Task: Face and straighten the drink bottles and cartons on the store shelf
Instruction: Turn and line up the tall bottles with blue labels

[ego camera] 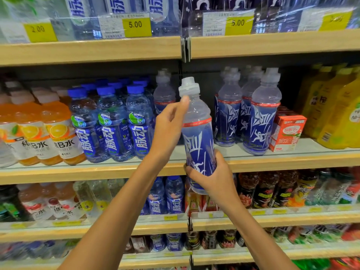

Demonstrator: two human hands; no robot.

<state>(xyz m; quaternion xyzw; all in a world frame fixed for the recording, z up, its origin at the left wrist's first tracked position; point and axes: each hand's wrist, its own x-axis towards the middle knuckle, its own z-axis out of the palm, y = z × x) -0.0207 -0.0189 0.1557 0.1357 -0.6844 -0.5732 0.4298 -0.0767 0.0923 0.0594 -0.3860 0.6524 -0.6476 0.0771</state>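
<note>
The blue-labelled bottle (pixel 196 137) is off the shelf, held in the air in front of the middle shelf (pixel 97 171) and leaning a touch to the left at the cap. The label faces the person, white runner figure showing. The right hand (pixel 212 178) wraps round the lower body, fingers curled under the label. The left hand (pixel 167 125) grips up at the shoulder, thumb just below the white cap. So both hands are full of the same bottle.

Behind it there looks to be a gap, with one matching bottle (pixel 163 94) set back on the left and a row of the same drink (pixel 261 121) on the right. That gap reads as the likely slot.

To do this well, I'd say bring it upright first, then set the base down flat between the neighbours without knocking them. The right hand can carry the weight while the left steers the top and turns the label square to the front. Line its front with the foremost bottle on the right, which stands close to the shelf lip.

Just beside that row, a red carton (pixel 288 131) sits at an angle and probably wants squaring. Further left stand the blue-capped bottles (pixel 136 121), fronts fairly even.
</note>
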